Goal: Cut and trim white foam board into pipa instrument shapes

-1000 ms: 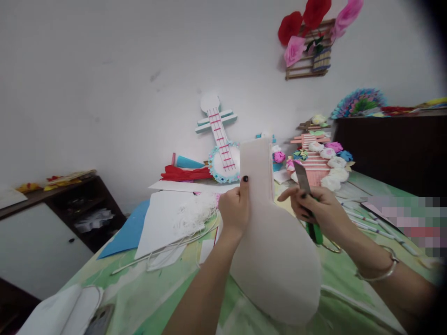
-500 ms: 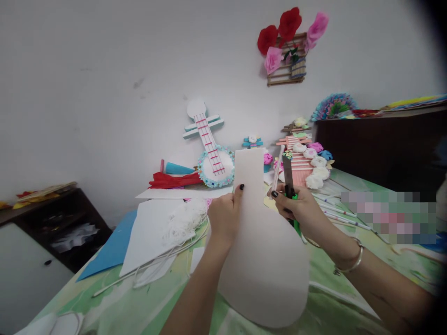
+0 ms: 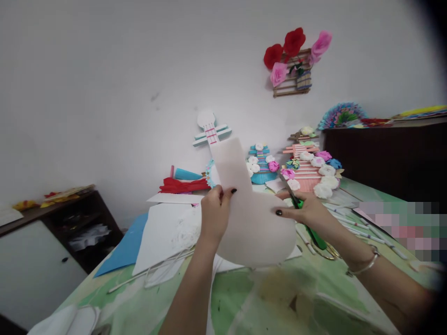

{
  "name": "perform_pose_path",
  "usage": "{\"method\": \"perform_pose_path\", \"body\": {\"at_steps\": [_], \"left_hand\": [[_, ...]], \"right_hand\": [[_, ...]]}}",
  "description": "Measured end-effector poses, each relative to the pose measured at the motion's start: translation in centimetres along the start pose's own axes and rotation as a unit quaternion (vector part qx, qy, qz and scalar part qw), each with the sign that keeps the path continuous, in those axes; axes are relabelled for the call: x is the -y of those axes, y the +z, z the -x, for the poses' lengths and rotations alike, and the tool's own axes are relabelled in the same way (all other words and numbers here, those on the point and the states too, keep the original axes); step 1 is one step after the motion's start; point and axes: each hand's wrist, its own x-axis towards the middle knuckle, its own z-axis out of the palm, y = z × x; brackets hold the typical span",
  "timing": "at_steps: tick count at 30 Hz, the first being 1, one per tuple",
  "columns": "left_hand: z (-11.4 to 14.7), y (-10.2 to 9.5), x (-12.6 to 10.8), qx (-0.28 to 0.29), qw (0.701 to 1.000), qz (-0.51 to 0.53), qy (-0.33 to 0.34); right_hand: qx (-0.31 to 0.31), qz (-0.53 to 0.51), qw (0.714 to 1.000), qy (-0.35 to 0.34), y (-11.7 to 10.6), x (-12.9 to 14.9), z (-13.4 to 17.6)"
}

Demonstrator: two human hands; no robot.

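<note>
Since half a second ago, the white board [image 3: 256,232] has been drawn up from the bottom of my view and its neck has swung to 11 o'clock, so it now covers most of the white instrument's [image 3: 206,120] round body and leaves the small blue instrument [image 3: 264,176] in plain sight at 1 o'clock. I read the board as held up facing me, just off the centre of my view towards 5 o'clock; whether its lower edge meets the green table cover [image 3: 230,300], I cannot tell.

At the board's 9 o'clock I have the left hand [image 3: 214,214], closed on the edge with its thumb across the front. At 3 o'clock is the right hand [image 3: 307,209], holding the green cutter [image 3: 316,238], its blade slanting to 11 o'clock and its handle to 5 o'clock; that thumb reaches over the board's right edge.

Further out from the board, I see the pink instrument [image 3: 307,177] with its paper flowers at 2 o'clock, white sticks [image 3: 394,246] near 4 o'clock, and white paper [image 3: 153,242] overlapping a blue sheet [image 3: 122,249] between 8 and 9 o'clock.
</note>
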Motion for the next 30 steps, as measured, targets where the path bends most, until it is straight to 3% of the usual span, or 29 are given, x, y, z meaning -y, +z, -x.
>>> {"method": "perform_pose_path", "body": {"at_steps": [3,6,10,16,20,24,30], "left_hand": [[-0.1,-0.2,0.3,-0.030,0.999,-0.015,0.037],[-0.5,-0.1,1.2,0.006,0.999,0.017,0.048],[-1.1,0.4,3.9,0.129,0.974,0.174,-0.061],[-0.1,2.5,9.6,0.227,0.917,0.295,-0.145],[1.2,3.9,12.3,0.206,0.890,0.362,-0.186],[1.6,4.8,13.1,0.183,0.873,0.401,-0.210],[2.0,5.2,13.9,0.228,0.854,0.395,-0.251]], "right_hand": [[-0.001,0.015,1.000,-0.012,0.2,-1.2,-0.5],[-0.045,0.032,0.998,-0.044,0.4,-2.9,-1.3],[-0.097,0.060,0.992,-0.045,0.3,-5.1,-2.2],[-0.117,0.063,0.991,-0.013,-0.3,-8.0,-3.0],[-0.119,0.061,0.991,0.002,-0.7,-9.3,-3.4],[-0.120,0.069,0.990,0.014,-0.7,-10.3,-3.7],[-0.142,0.074,0.987,0.022,-1.1,-12.0,-4.2]]}}
